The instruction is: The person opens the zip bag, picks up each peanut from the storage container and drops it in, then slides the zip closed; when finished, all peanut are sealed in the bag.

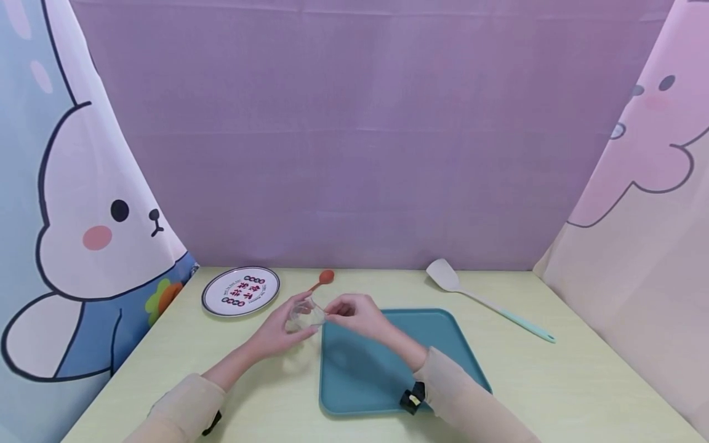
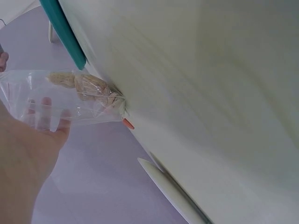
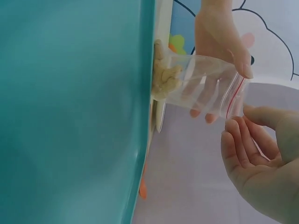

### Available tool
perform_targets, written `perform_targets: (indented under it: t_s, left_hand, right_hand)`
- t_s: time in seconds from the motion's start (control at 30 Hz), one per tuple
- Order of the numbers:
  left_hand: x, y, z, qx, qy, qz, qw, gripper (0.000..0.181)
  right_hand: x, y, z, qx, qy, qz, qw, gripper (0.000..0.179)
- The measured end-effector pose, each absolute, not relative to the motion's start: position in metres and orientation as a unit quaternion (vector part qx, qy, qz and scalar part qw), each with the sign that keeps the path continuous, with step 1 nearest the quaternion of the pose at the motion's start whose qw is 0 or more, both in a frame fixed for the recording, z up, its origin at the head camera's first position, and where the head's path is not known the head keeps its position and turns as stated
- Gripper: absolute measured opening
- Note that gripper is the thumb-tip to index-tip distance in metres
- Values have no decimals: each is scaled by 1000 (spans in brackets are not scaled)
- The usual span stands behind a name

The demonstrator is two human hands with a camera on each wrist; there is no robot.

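Observation:
A clear zip bag [image 1: 306, 312] with a red line along its mouth hangs upright between the two hands, beside the left edge of the teal tray [image 1: 365, 369]. Tan, lumpy pieces that look like unshelled peanuts [image 2: 91, 87] lie at its bottom. My left hand [image 1: 279, 329] holds the bag from the side, its fingers behind the clear film and its thumb near the mouth. With thumb and fingertips, my right hand [image 3: 261, 158] pinches the bag's top edge at a corner. Whether the zip is parted cannot be made out.
Behind the left hand lies a white plate [image 1: 240, 292] with a dark rim and red lettering. An orange spoon [image 1: 325, 277] rests just beyond the bag. To the right of the tray, a spatula [image 1: 487, 303] with a pale green handle lies slantwise on the table [image 1: 587, 387].

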State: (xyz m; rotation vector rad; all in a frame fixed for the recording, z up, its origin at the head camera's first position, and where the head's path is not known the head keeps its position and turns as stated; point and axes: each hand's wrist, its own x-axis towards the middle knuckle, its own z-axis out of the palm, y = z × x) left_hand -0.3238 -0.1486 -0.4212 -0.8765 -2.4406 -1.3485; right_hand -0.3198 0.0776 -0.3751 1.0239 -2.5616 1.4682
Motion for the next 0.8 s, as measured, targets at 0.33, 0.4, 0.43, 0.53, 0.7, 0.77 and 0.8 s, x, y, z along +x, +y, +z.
perform_targets:
  t_s: [0.33, 0.4, 0.43, 0.53, 0.7, 0.77, 0.8]
  left_hand:
    - [-325, -149, -421, -294, -834, -455, 111, 74]
    - [-325, -149, -422, -294, -832, -457, 109, 75]
    - [-324, -149, -422, -296, -832, -457, 108, 75]
    - [-323, -150, -421, -295, -832, -459, 105, 73]
    - [-323, -151, -419, -316, -823, -455, 122, 40]
    - [-324, -152, -418, -321, -819, -454, 141, 37]
    - [-325, -152, -417, -319, -818, -456, 147, 38]
  right_hand:
    - [-320, 76, -384, 375, -815, 440, -29, 20]
    - [-319, 75, -384, 380, -810, 444, -47, 20]
    - [-319, 74, -385, 381, -807, 447, -56, 19]
    - [-318, 72, -385, 373, -795, 471, -91, 17]
    - [-318, 70, -385, 359, -808, 459, -82, 21]
    - [-318, 69, -385, 354, -821, 445, -60, 26]
    - [-318, 69, -384, 348, -827, 439, -51, 30]
